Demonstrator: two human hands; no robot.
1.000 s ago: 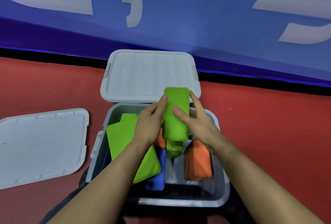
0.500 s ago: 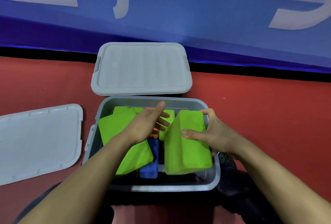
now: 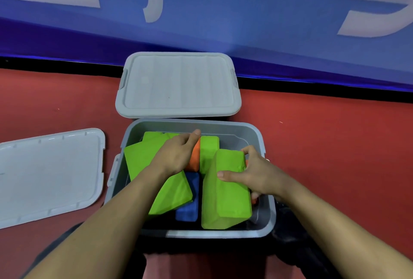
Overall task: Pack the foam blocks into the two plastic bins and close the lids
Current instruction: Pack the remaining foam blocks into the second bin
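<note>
Two hands in the open bin [image 3: 225, 130], lower centre. Right hand [image 3: 257, 175] grips a green block [image 3: 225, 200] at the bin's right side, seating it. Left hand [image 3: 176, 156] rests on the tilted green block [image 3: 143, 162], fingers relaxed, grasping nothing. Second bin, upper centre, already lidded [image 3: 178, 84]. Next: press blocks level, fetch loose lid [image 3: 47, 173] at left.

Lime green foam blocks [image 3: 225, 191], one blue block [image 3: 190, 207], one orange block [image 3: 194, 156]; grey bin [image 3: 223, 126]; pale grey lids [image 3: 178, 84]; red floor [image 3: 335, 144]; blue wall, white lettering.
</note>
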